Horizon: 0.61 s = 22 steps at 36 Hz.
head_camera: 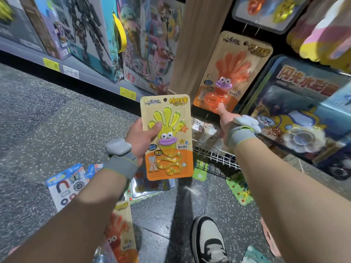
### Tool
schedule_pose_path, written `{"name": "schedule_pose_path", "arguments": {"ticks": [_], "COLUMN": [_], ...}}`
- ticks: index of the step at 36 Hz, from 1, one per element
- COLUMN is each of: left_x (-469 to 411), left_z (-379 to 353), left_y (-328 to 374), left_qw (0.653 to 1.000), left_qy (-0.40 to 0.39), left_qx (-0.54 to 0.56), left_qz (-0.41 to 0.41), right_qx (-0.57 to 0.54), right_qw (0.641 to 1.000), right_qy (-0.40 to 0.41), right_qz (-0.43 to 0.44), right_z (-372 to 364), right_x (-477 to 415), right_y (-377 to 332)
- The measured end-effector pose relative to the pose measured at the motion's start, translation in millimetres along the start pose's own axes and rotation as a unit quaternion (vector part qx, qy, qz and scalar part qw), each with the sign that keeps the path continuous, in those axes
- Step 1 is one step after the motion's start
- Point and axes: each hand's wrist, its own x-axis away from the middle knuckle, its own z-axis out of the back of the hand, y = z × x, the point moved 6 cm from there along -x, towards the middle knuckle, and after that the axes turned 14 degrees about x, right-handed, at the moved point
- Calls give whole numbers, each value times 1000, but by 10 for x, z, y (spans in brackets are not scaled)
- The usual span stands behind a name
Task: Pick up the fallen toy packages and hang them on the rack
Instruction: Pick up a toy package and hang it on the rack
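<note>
Toy aisle, speckled grey floor point(47, 120): the left grip point(141, 137) is holding a yellow package point(167, 137) upright above it.
Its thumb is pressing the package's front, with the fingers curling behind. The right grip point(227, 122) is laying its thumb on the lower edge of a hanging orange package point(230, 73) beside a wooden post point(197, 44). Its fingers are hidden, so a pinch cannot be told. A fallen orange package point(119, 230) and a blue package point(66, 185) are lying on the floor.

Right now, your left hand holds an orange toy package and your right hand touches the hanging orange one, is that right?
Not quite: in the head view the left hand holds a yellow package; the right hand does touch the hanging orange package.
</note>
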Motion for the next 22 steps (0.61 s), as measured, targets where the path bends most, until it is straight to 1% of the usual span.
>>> {"name": "schedule_pose_path", "arguments": {"ticks": [4,6,8,10,12,14,18,20,22], "left_x": [-20,-23,-30,-64,-95,-102,-42,-37,-46], "left_z": [-2,0,28,54,86,101,42,26,1], "left_y": [23,27,14,-20,-42,-32,51,58,45], "left_qw": [1000,1000,1000,1000,1000,1000,998,997,994], "left_qy": [-5,-6,1,-3,-2,7,10,23,21], "left_qx": [-4,-7,1,-9,-15,-24,-59,-78,-109], "left_qz": [-3,-2,4,5,3,3,3,-6,-21], "right_qx": [76,161,195,165,105,73,51,53,60], "right_qw": [993,979,964,960,960,960,963,965,966], "right_qy": [-89,-107,-140,-166,-184,-181,-167,-156,-143], "right_qz": [16,60,113,152,181,199,205,205,206], "right_z": [-277,-405,-570,-712,-814,-866,-900,-886,-856], "right_x": [133,205,313,441,507,563,573,559,536], "right_y": [43,-3,-61,-107,-160,-200,-200,-181,-186]}}
